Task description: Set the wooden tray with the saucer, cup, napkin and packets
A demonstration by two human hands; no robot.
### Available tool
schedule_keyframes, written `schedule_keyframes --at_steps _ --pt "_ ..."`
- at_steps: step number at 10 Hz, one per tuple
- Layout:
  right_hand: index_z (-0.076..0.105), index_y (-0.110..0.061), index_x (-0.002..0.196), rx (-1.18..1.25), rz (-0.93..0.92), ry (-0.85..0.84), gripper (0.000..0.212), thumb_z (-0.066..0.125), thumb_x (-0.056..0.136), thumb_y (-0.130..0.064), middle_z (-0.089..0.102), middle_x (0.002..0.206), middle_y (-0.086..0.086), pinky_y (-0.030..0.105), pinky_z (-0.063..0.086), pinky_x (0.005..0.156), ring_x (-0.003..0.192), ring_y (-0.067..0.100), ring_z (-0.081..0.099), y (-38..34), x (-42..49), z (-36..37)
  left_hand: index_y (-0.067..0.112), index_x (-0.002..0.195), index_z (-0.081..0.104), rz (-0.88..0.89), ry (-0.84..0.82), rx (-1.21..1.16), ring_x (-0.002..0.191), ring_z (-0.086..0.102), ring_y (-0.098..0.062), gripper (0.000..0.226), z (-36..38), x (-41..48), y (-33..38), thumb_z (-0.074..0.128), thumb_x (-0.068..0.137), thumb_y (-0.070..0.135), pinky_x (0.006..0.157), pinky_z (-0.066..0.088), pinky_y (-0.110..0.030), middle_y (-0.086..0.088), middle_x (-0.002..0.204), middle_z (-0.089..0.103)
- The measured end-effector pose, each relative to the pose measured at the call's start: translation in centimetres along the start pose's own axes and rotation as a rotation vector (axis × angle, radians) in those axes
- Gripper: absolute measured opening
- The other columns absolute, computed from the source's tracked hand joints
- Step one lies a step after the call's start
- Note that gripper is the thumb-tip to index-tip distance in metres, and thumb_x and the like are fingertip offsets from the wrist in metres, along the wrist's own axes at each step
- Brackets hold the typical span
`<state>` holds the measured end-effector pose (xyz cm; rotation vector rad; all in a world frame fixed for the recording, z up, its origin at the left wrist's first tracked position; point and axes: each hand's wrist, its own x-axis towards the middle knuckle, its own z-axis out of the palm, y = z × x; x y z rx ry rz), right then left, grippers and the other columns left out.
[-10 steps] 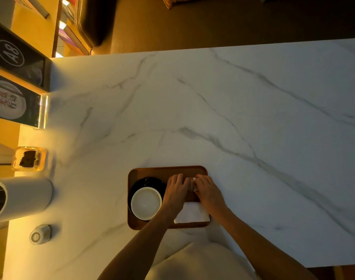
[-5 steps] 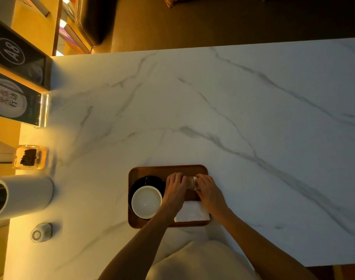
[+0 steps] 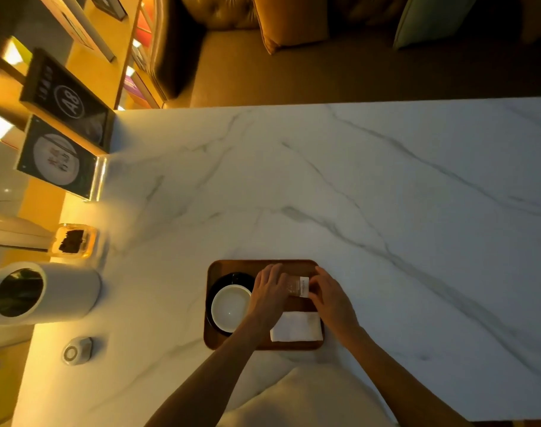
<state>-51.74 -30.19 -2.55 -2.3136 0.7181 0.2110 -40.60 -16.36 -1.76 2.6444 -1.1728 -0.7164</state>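
Observation:
A wooden tray (image 3: 232, 265) lies near the front edge of the marble table. On its left half a white cup (image 3: 230, 307) stands on a dark saucer (image 3: 237, 277). A folded white napkin (image 3: 297, 327) lies on the tray's near right corner. Above the napkin, a small pale packet (image 3: 300, 286) sits on the tray between my two hands. My left hand (image 3: 270, 291) presses on the packet's left side and covers part of it. My right hand (image 3: 329, 295) holds its right edge with the fingertips.
At the left edge of the marble table (image 3: 386, 195) stand a white cylinder container (image 3: 44, 292), a glass jar of dark contents (image 3: 73, 240), a small round call button (image 3: 76, 351) and table signs (image 3: 62, 131). A sofa with cushions (image 3: 294, 23) lies beyond the table.
The hands have drawn slightly apart, so more of the packet shows between them. The view has tilted up a little; tray, cup and napkin stay put.

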Motion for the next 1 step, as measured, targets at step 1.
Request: schedule_keyframes --at_steps 1 --pt "0.054 -0.023 0.117 -0.001 -0.017 0.071 0.027 0.06 0.092 -0.031 0.041 0.149 -0.003 0.025 0.047 0.098 0.128 0.014 0.048 -0.57 -0.94 -1.06 0.021 0.137 0.043 -0.017 0.076 0.009 0.148 0.017 -0.029 0.048 -1.53 -1.41 -0.92 0.057 0.093 0.034 0.121 0.014 -0.048 -0.007 0.156 0.03"
